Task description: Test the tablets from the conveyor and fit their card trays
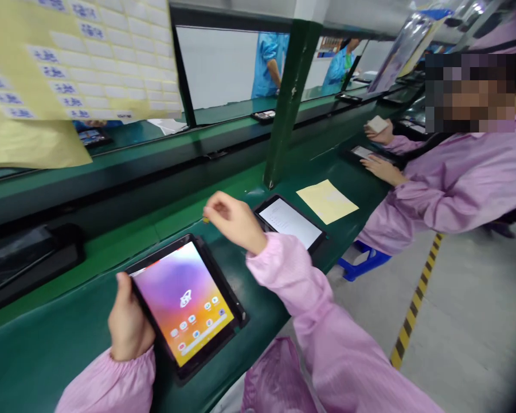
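A tablet (184, 310) with a lit home screen in orange and purple lies tilted on the green bench in front of me. My left hand (129, 321) grips its left edge, thumb at the upper corner and the other fingers partly hidden. Above the tablet's far right corner, my right hand (236, 221) is raised with its fingers pinched together. A tiny yellow piece (206, 219) shows at those fingertips; its kind is too small to make out. Behind my right wrist lies a second tablet (290, 221) with a white screen showing small text.
A yellow paper sheet (328, 201) lies past the second tablet. Along the bench's back, a green post (290, 103) rises beside the dark conveyor. Black trays (30, 258) rest at far left. A pink-sleeved co-worker (464, 166) sits on the right, handling a device and a white block.
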A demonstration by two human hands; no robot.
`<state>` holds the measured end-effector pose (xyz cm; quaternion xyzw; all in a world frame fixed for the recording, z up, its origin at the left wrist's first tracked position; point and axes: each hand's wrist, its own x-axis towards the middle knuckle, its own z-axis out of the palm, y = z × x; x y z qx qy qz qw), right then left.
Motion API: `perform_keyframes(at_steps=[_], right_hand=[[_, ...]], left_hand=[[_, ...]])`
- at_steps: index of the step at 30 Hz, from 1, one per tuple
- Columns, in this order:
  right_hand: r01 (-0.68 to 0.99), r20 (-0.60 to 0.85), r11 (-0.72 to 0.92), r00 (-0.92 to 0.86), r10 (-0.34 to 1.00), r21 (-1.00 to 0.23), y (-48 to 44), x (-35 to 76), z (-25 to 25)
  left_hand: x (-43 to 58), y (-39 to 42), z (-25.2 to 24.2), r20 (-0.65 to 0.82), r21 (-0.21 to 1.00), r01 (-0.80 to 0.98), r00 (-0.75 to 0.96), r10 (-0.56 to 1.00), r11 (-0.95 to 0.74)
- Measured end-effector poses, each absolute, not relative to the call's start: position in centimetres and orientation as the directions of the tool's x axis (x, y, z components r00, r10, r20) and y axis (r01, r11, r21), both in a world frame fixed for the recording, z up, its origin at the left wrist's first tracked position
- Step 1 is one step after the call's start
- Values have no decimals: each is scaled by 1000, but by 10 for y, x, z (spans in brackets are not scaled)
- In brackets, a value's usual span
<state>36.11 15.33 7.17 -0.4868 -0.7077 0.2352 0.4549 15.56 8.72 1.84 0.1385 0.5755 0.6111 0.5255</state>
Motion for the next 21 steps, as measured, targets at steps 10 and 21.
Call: perform_keyframes(at_steps=[10, 21], right_hand=[[742, 371, 214, 51, 927, -636, 98, 434, -52], [851, 424, 102, 150, 893, -515, 98, 435, -73]], left_hand=[[160, 94, -22, -614, 757, -518, -355, 705, 399], [134, 110, -20, -489, 852, -438, -475, 731, 286]])
